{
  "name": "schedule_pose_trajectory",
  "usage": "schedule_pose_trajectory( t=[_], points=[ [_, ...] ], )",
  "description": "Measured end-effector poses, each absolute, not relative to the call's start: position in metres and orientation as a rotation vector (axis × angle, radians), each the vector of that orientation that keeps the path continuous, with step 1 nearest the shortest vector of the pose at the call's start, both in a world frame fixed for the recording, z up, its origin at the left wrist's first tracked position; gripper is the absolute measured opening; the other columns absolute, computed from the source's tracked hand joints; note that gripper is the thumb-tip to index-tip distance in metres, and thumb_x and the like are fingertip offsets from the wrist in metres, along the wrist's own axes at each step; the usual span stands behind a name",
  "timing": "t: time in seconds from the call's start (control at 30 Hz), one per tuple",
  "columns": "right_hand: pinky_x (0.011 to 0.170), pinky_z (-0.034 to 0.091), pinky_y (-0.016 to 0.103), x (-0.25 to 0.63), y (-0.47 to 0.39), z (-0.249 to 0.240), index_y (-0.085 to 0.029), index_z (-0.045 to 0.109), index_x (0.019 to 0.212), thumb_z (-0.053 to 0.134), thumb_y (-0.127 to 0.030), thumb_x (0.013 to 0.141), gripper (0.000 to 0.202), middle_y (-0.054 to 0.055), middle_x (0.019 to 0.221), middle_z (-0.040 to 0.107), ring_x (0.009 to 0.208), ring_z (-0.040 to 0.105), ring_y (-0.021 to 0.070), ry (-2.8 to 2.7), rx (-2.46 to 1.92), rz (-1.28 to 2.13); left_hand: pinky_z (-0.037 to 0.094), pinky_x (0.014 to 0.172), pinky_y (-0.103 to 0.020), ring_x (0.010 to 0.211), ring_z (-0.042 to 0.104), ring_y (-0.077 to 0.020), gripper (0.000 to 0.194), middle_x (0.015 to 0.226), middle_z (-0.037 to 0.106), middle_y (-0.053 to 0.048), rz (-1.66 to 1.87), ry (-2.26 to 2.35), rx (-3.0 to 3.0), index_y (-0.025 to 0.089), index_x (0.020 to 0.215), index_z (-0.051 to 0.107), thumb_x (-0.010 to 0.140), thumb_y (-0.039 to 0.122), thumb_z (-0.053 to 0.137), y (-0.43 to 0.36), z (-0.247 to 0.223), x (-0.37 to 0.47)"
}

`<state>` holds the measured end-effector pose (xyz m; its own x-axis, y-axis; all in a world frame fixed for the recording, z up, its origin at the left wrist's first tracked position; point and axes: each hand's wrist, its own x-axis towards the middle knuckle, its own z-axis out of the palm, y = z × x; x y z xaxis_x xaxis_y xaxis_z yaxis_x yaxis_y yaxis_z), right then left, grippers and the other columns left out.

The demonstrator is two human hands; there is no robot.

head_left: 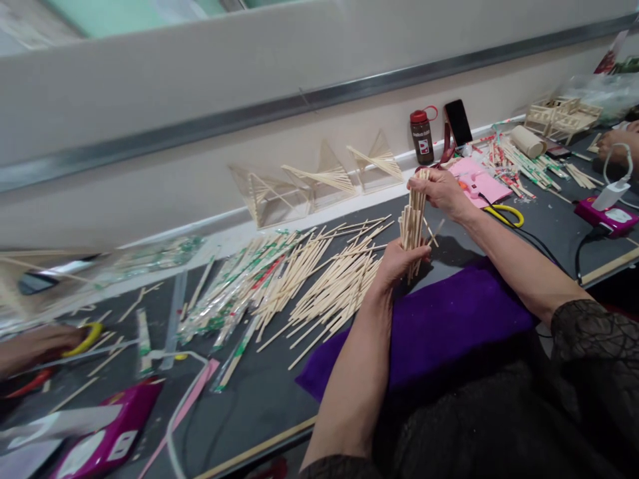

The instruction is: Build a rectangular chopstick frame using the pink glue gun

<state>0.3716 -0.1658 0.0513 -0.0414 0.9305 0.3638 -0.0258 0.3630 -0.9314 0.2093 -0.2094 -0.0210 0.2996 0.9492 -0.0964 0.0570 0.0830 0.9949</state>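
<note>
Bundled sticks (412, 223): bare wood, matt, smooth-looking; wrapped sticks (227, 293) in glossy clear plastic. Cloth (459, 326) is matt, velvety purple; tabletop (269, 396) matt dark grey. Power strip (141, 406) glossy magenta plastic, bottle (422, 143) smooth plastic.

The dark top (464, 426) has elbow-length sleeves (596, 332), and the right one shows a net-like pattern of thin, irregular lines.

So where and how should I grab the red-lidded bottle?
Probably around the middle of the bottle, from the near side: it stands upright, its body is rounded, the wall is behind it, and a phone leans to its right.
</note>
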Motion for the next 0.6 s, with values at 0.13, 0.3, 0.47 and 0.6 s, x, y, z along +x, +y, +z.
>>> schedule_pose_trajectory(
  t=[0.13,0.3,0.47,0.6],
  points=[
    [0.054,0.031,0.023,0.357,-0.164,0.068,-0.017,0.058,0.070,0.068,-0.039,0.086,0.028,-0.004,0.062,0.044,0.062,0.039,0.0092,-1.507,-0.877,0.918,0.050,0.063,-0.029,0.061,0.064,-0.0167,0.035,0.066,0.068,-0.003,0.938,1.026,1.276,0.014,0.080,0.071,0.050,0.029,0.084,-0.209,-0.019,0.206],
    [0.059,0.036,0.023,0.339,-0.162,0.103,-0.017,0.056,0.067,0.069,-0.028,0.085,0.026,-0.003,0.063,0.043,0.066,0.041,0.0106,-1.678,-0.851,0.839,0.051,0.067,-0.031,0.062,0.065,-0.0166,0.036,0.071,0.068,-0.001,1.042,0.967,1.219,0.014,0.078,0.070,0.047,0.027,0.083,-0.206,-0.018,0.200],
    [0.054,0.035,0.023,0.346,-0.159,0.132,-0.019,0.056,0.070,0.065,-0.027,0.090,0.024,-0.004,0.062,0.042,0.061,0.039,0.0105,-1.534,-0.838,0.773,0.045,0.054,-0.027,0.052,0.057,-0.0116,0.037,0.067,0.065,0.000,1.022,0.993,1.188,0.014,0.082,0.070,0.049,0.026,0.082,-0.204,-0.017,0.197],
    [0.047,0.031,0.023,0.368,-0.168,0.145,-0.022,0.055,0.071,0.064,-0.027,0.092,0.024,-0.006,0.059,0.042,0.049,0.035,0.0078,-1.301,-0.797,0.629,0.041,0.049,-0.023,0.049,0.052,-0.0091,0.037,0.063,0.063,0.001,1.000,0.999,1.172,0.014,0.084,0.068,0.053,0.029,0.080,-0.202,-0.016,0.195]
  ],
)
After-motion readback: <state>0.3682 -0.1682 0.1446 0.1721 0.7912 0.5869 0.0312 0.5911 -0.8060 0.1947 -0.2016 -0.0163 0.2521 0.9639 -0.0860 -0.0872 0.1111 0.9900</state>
